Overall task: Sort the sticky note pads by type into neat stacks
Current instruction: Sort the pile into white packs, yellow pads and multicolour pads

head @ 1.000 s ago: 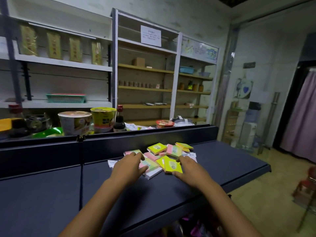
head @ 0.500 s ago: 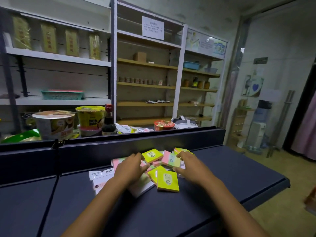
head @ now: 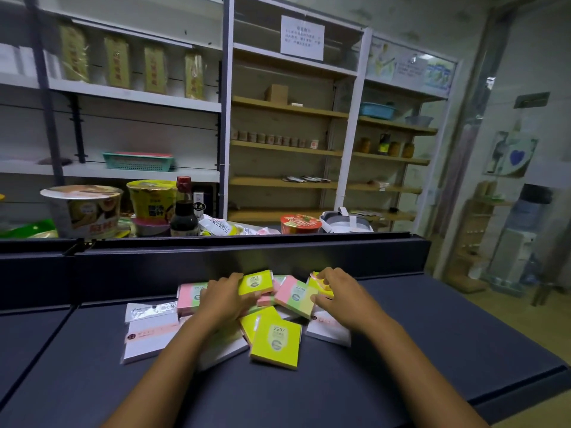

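Room dim, light flat and cool-greenish, source not visible. Faint sheen on dark counter [head: 432, 329] and its raised back panel [head: 247, 261]. Shelves [head: 287, 106] bowed by wide-angle distortion toward edges. Background soft; fine print unreadable.

Setting: small retail shop, viewed from the counter.

A dark counter [head: 401, 350] is seen in front, with a raised back ledge. Behind it, goods are set out: instant noodle cups [head: 83, 208], a dark sauce bottle [head: 184, 211] and a red-lidded noodle bowl [head: 301, 223]. White display shelving [head: 129, 97] is stocked with a row of yellow wrapped packets [head: 119, 63] and a teal basket [head: 137, 161]. Wooden shelves [head: 287, 146] are sparsely filled with small jars [head: 272, 139], a carton and a blue tub [head: 377, 109]. A printed notice [head: 302, 38] is fixed to the top of the unit. A water dispenser [head: 522, 239] is noted at the right wall.
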